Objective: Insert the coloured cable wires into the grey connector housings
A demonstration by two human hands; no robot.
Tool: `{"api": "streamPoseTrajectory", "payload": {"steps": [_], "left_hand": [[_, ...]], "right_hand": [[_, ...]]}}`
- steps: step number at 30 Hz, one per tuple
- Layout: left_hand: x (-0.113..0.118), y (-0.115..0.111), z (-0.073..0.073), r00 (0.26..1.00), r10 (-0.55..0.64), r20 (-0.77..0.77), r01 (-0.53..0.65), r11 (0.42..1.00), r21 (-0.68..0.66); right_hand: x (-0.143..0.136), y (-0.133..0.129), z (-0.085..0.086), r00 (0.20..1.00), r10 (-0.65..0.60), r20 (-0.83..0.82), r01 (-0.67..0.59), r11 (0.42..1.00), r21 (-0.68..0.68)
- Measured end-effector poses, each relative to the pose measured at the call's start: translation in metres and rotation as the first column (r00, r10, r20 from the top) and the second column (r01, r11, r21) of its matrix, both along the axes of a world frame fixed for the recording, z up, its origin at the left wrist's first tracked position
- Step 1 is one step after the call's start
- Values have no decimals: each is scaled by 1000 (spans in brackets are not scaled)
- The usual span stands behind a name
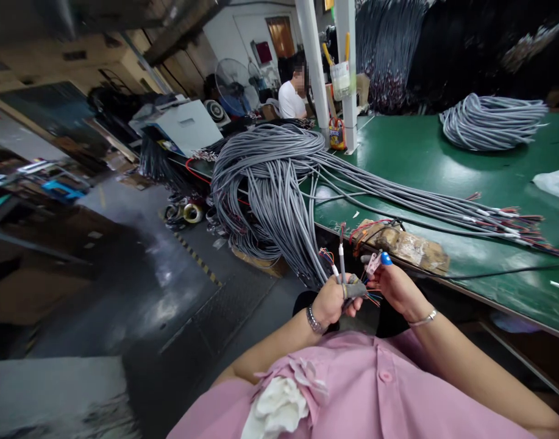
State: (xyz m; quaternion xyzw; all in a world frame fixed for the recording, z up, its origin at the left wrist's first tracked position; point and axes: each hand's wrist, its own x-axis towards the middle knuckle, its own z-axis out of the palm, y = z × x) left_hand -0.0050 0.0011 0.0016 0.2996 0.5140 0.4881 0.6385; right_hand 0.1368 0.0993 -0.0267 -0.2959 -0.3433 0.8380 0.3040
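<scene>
My left hand (pixel 330 301) is closed round grey multi-core cables (pixel 342 263), with worn grey covering on its fingers. Coloured wire ends (pixel 327 255) fan out above this hand. More thin coloured wires (pixel 374 297) stick out from its right side, towards my other hand. My right hand (pixel 400 291) is close by, fingers pinched together, with a blue cover on the thumb tip. A small pale pink piece (pixel 373 263) shows at its fingertips; whether it is held or wrapped round a finger, I cannot tell. What lies inside the pinch is hidden.
A large bundle of grey cables (pixel 279 183) drapes over the edge of the green table (pixel 398 158), its stripped ends lying to the right. A taped block (pixel 405 247) sits at the near edge. Behind are a cable coil (pixel 492 122), a white post (pixel 312 67) and a seated person (pixel 291 99).
</scene>
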Motion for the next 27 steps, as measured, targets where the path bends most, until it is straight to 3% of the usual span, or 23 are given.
{"api": "streamPoseTrajectory", "payload": {"steps": [4,10,18,27], "left_hand": [[3,12,-1,998,-56,15,56,998,-16],[4,21,-12,998,-51,31,51,998,-22],[3,17,-16,998,-54,14,55,998,-24],[3,6,-6,997,-66,-37,65,997,-33]], "right_hand": [[-2,3,1,1000,-20,2,20,1000,-24],[-7,1,-2,996,-75,-58,68,991,-118],[-13,-1,-1,989,-149,-27,147,987,-62],[-4,-2,-2,991,-5,-136,-13,990,-138]]}}
